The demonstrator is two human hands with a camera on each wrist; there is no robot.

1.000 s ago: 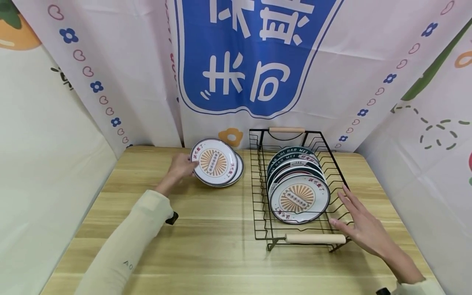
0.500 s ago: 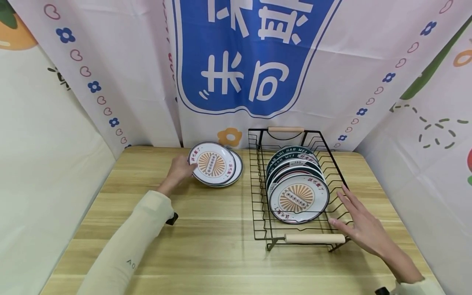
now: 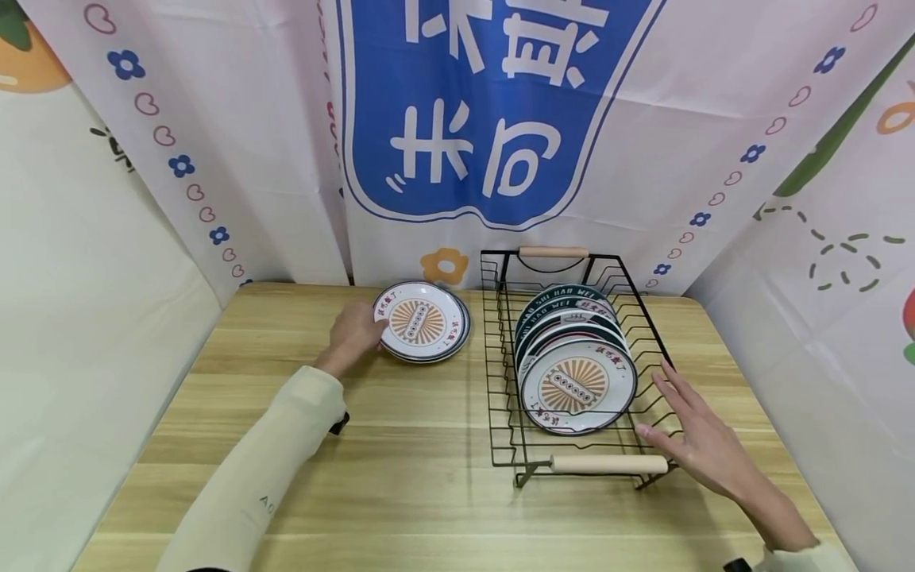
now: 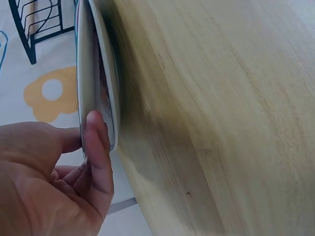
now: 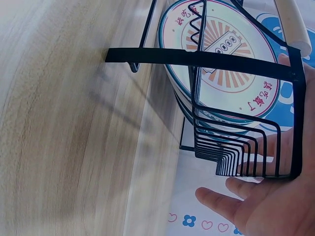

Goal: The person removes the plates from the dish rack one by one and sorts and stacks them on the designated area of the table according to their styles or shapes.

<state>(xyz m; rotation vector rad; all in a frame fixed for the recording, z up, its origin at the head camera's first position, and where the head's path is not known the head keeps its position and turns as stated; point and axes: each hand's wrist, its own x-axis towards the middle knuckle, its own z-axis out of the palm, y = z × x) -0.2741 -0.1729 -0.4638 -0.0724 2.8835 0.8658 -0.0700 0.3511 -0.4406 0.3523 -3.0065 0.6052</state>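
Upper plate (image 3: pixel 420 324) has shifted right over the past second, now almost squarely over the lower plate (image 4: pixel 109 64) on the table (image 3: pixel 400 492), left of the rack (image 3: pixel 608 464); stacking looks nearly done. Left hand (image 3: pixel 355 332) pinches its rim, gap showing beneath, so probably not settled. Right hand (image 3: pixel 704 441) spread, fingers straight, at the rack's right side.
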